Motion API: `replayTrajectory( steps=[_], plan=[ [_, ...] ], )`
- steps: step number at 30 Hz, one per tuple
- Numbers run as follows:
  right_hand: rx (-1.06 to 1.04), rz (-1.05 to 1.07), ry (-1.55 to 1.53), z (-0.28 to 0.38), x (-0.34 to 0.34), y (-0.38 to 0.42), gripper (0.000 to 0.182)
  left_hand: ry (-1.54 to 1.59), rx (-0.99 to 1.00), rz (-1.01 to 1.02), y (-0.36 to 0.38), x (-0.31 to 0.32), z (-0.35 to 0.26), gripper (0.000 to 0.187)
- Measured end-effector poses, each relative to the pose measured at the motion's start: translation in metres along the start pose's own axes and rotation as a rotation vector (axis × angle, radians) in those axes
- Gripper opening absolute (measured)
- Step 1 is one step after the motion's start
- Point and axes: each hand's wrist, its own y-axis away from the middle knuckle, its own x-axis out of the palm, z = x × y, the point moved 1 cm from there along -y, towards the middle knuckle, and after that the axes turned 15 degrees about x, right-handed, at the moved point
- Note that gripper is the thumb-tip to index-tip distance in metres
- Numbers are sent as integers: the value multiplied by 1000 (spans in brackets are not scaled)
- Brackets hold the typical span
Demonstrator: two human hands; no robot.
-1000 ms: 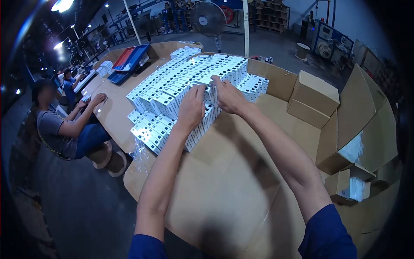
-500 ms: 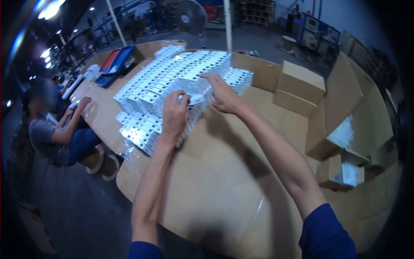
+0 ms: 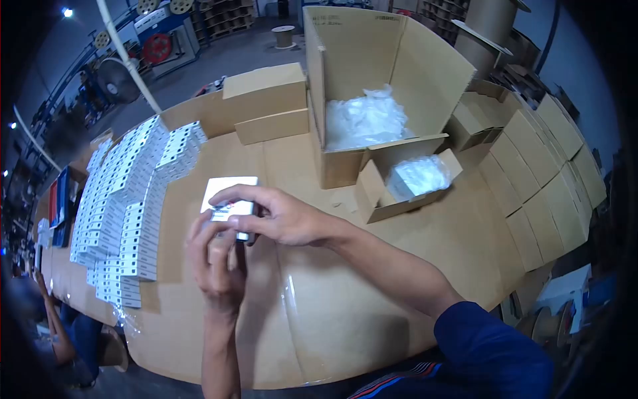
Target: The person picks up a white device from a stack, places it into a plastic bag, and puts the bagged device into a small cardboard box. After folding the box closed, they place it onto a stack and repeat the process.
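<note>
A white box (image 3: pixel 234 185) with dark printing is held above the cardboard-covered table (image 3: pixel 345 279), in front of my chest. My right hand (image 3: pixel 286 216) grips it from the right, with fingers over its face and thumb along the near edge. My left hand (image 3: pixel 218 266) holds its near left side, fingers bent around it; part of the box is hidden behind both hands. To the left of my hands stand tall rows of small white boxes (image 3: pixel 123 193) with dark square marks on their ends.
A tall open carton (image 3: pixel 342 166) holds clear plastic bags (image 3: pixel 369 120). Before it stands a smaller carton (image 3: pixel 392 211) with more plastic (image 3: pixel 419 176). Closed brown boxes (image 3: pixel 541 189) are stacked at right; another brown box (image 3: pixel 266 90) lies behind. A co-worker's arm (image 3: pixel 56 326) shows at far left.
My view has swung right, toward the cartons. Both hands have come away from the stacked white boxes and now hold a white box together over the table.
</note>
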Motion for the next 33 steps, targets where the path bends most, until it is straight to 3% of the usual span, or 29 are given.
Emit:
replayTrajectory(
  steps=[3,7,9,12,18,22,26,29,33],
  plan=[
    [-56,-126,57,6,-45,43,24,244,8,60,-45,21,-33,32],
    [11,-368,56,42,-121,113,22,460,-64,129,-102,58,-54,29],
    [-35,-591,289,51,-173,134,20,496,-45,212,-137,96,-55,22],
    [74,-828,983,65,-233,151,20,606,-97,402,-192,162,-49,14],
    [42,-802,975,24,-310,144,27,359,22,1224,-219,341,-20,38],
    [77,-746,926,20,-324,141,28,494,67,1301,-196,391,-8,36],
    [-20,-807,954,7,-337,140,24,578,-19,1195,-208,385,-5,22],
    [-68,-915,897,7,-335,142,24,600,-131,905,-220,357,2,26],
    [-58,-1020,796,14,-333,138,39,995,-510,555,-218,313,-10,23]
  ],
)
